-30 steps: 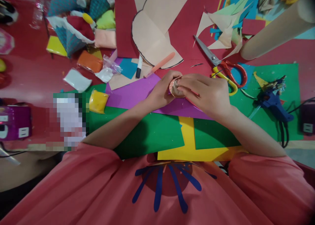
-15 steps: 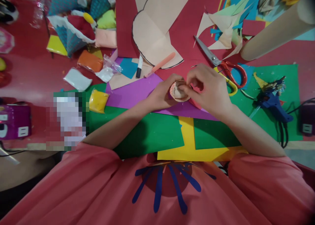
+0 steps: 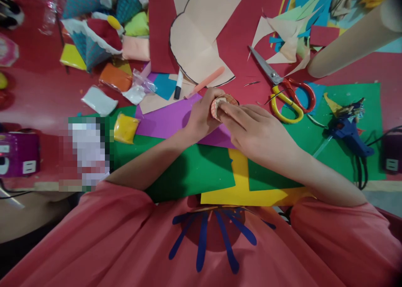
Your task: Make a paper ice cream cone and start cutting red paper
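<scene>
My left hand (image 3: 202, 117) is wrapped around a small paper cone (image 3: 215, 107), with its round mouth turned up toward me. Orange-and-white checks show along the rim, while the lower part is hidden in the hand. The fingers of my right hand (image 3: 256, 130) reach into that mouth and press against its side; the thumb is mostly out of sight. Just right of this hand lie scissors (image 3: 274, 75) with red and yellow handles. Beneath both hands is a purple sheet (image 3: 166, 119).
Beyond the hands lies pale paper (image 3: 194, 40) with a black outline. A glue gun (image 3: 350, 132) rests at right, near a cardboard tube (image 3: 354, 38). Paper scraps (image 3: 287, 32) lie behind the scissors. Filled blue cones (image 3: 89, 48) and clay packets (image 3: 125, 128) occupy the left.
My right hand has moved down and turned, its fingers now reaching into the cone instead of pinching its edge. The cone has tilted and shifted slightly left, and the yellow scissor handle is uncovered.
</scene>
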The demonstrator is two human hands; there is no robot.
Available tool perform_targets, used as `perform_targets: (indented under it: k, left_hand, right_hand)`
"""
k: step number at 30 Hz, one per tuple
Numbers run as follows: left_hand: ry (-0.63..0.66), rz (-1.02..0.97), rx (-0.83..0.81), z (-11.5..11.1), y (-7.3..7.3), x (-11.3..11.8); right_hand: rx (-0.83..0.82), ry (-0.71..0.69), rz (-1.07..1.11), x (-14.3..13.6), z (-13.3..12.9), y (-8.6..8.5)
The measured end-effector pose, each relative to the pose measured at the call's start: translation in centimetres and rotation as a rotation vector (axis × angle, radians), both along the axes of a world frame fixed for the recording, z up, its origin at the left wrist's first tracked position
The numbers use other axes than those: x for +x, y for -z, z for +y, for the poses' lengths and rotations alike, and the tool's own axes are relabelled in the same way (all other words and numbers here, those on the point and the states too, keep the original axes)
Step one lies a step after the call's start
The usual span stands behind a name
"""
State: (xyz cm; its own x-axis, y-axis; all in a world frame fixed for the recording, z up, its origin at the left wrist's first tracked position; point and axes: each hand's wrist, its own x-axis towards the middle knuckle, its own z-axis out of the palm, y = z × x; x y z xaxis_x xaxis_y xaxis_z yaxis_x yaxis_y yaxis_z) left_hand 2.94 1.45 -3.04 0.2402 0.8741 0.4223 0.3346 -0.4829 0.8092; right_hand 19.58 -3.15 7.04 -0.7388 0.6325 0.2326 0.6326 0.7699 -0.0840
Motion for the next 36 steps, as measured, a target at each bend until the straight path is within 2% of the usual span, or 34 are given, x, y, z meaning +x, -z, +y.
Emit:
perform_targets:
  k: [3, 6, 11, 16, 19, 25, 27, 32, 36]
  left_hand:
    - [-0.024, 0.046, 0.056, -0.1, 0.0, -0.2]
    - [0.018, 0.057, 0.123, -0.1, -0.2, -0.2]
    - [0.006, 0.026, 0.059, 0.3, -0.8, 0.2]
    - [0.12, 0.016, 0.129, 0.7, -1.4, 0.3]
    - [0.09, 0.042, 0.081, 0.3, -1.5, 0.2]
    - [0.028, 0.138, -0.126, -0.4, -1.2, 0.0]
    - [-0.003, 0.167, -0.126, -0.6, -1.3, 0.0]
    - [0.064, 0.201, -0.056, -1.1, -1.9, 0.1]
    - [0.063, 0.199, -0.033, -1.0, -2.6, 0.1]
  right_hand:
    - [-0.007, -0.003, -0.013, 0.1, 0.1, 0.0]
    - [-0.043, 0.021, -0.044, 0.1, 0.1, -0.2]
    - [-0.089, 0.063, -0.004, -0.1, -0.4, 0.0]
    - [-0.073, 0.142, -0.034, -0.6, -1.3, 0.2]
    - [-0.077, 0.166, -0.059, -0.8, -1.8, 0.1]
    - [-0.127, 0.124, -0.077, -1.1, -2.4, 0.1]
    - [-0.121, 0.13, -0.082, -1.2, -2.5, 0.2]
    - [-0.048, 0.146, -0.097, -1.3, -2.1, 0.5]
    - [-0.103, 0.145, -0.03, -0.9, -1.1, 0.5]
